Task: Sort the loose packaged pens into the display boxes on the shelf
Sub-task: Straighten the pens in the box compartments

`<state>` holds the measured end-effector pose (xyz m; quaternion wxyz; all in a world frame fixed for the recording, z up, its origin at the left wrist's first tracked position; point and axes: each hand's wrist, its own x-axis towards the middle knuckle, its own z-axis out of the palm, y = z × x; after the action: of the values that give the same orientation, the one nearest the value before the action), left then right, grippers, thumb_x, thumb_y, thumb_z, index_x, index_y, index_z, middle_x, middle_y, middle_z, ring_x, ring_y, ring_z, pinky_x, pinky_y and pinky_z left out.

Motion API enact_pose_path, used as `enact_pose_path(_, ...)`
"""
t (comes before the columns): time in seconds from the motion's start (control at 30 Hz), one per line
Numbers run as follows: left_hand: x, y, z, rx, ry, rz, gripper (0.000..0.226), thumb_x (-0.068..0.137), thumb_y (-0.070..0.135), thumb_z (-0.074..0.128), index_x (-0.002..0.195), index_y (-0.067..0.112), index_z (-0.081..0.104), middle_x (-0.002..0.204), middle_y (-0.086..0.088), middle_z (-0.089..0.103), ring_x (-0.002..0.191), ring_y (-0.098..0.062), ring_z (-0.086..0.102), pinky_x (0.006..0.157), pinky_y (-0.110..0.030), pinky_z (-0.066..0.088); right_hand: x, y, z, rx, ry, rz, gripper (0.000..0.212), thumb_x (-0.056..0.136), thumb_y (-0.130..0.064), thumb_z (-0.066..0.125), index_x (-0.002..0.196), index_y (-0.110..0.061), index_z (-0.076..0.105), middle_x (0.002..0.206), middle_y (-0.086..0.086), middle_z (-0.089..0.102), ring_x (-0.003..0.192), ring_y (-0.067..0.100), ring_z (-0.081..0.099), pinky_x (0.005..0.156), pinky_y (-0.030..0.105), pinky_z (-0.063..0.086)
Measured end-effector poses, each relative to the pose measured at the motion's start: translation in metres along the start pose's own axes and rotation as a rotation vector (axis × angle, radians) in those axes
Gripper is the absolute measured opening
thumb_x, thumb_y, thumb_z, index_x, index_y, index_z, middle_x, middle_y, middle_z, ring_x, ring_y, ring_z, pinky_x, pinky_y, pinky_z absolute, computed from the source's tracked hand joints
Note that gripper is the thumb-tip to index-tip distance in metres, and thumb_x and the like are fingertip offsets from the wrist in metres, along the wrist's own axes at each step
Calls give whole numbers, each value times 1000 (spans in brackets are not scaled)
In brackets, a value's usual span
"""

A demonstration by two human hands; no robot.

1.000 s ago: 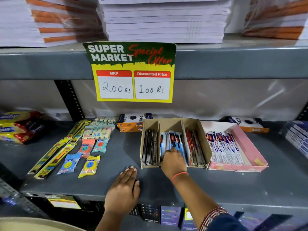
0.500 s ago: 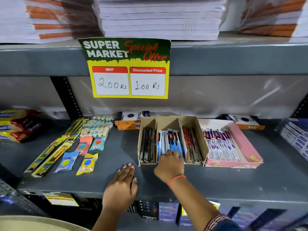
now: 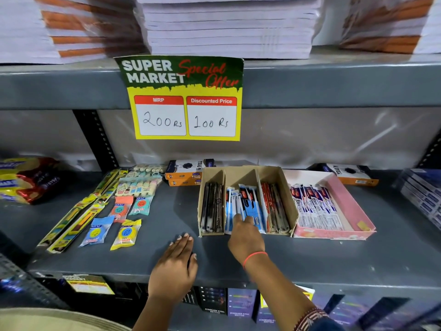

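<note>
Evenly lit from above and in front, fairly bright, without hard contrast. Soft shadows under the upper shelf (image 3: 310, 84) and behind the cardboard box (image 3: 248, 177). White glare streaks on the plastic sheet (image 3: 358, 137) at the back wall. Sharp in the middle, price sign (image 3: 183, 99) easy to read. Blurred and smeared toward the edges, especially the paper stacks (image 3: 71, 27) at top. Strong wide-angle bending of shelf lines near the corners.
</note>
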<state>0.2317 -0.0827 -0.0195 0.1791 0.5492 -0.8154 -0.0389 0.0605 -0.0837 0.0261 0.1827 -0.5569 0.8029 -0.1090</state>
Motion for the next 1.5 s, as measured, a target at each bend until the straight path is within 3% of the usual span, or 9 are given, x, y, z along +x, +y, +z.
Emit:
enact_pose_path(0.1,-1,0,2,-15,30,1,52,78,30,33,101,-1,69,106,-15,69,96,-31,66,75,-36,53,1,-2,1,-49,7,9,46,88,-1,44,133,-6,36,137,21,37,118,33,52,91,37,53)
enact_pose_path(0.37,1,-1,4,-9,36,-1,52,79,30,34,101,-3,68,106,-18,69,96,-34,66,71,-55,53,-2,-1,12,-180,52,-22,38,94,-17,45,129,-3,43,135,16,41,122,32,45,98,38,47)
enact_pose_path(0.47,-1,-1,5,-61,54,-8,56,89,33,26,100,-3,68,106,-18,69,96,-34,66,82,-37,51,-1,-2,12,-127,39,-8,39,93,-13,47,130,-4,40,136,17,42,123,32,46,97,36,47)
enact_pose_path(0.53,0,-1,4,-94,53,-7,68,95,39,15,100,-3,69,105,-18,69,95,-33,66,96,-28,34,0,-3,11,-78,26,12,41,92,-7,45,132,-5,37,135,19,42,122,31,48,96,36,48)
enact_pose_path(0.87,0,0,1,-82,9,-22,51,78,30,34,99,-2,69,105,-17,69,95,-32,66,90,-31,41,7,-5,9,-65,34,82,43,90,-3,44,132,-4,32,131,20,48,116,31,56,91,36,51)
enact_pose_path(1.03,1,0,1,-52,0,-7,52,79,30,34,99,-1,69,105,-16,70,96,-31,66,72,-49,54,7,3,7,-48,132,54,41,93,-7,39,133,-6,29,124,19,56,109,30,61,85,35,53)
enact_pose_path(1.2,-1,-1,2,-50,23,-2,52,79,31,34,99,-1,70,105,-15,70,96,-30,66,89,-31,42,15,1,-3,388,143,116,24,92,-11,40,115,-6,38,99,17,64,94,34,63,71,34,44)
enact_pose_path(1.33,0,0,1,-34,22,-4,52,84,32,31,99,0,70,104,-13,70,95,-29,67,73,-37,54,37,-6,-14,802,32,224,12,83,2,39,88,-9,38,63,2,45,66,25,50,59,27,37)
enact_pose_path(1.5,0,-3,1,-15,77,37,81,96,44,3,99,-1,69,104,-15,70,95,-32,66,68,-48,55,56,-4,-10,957,-118,321,23,83,2,35,67,-15,32,59,5,34,48,14,31,41,20,28)
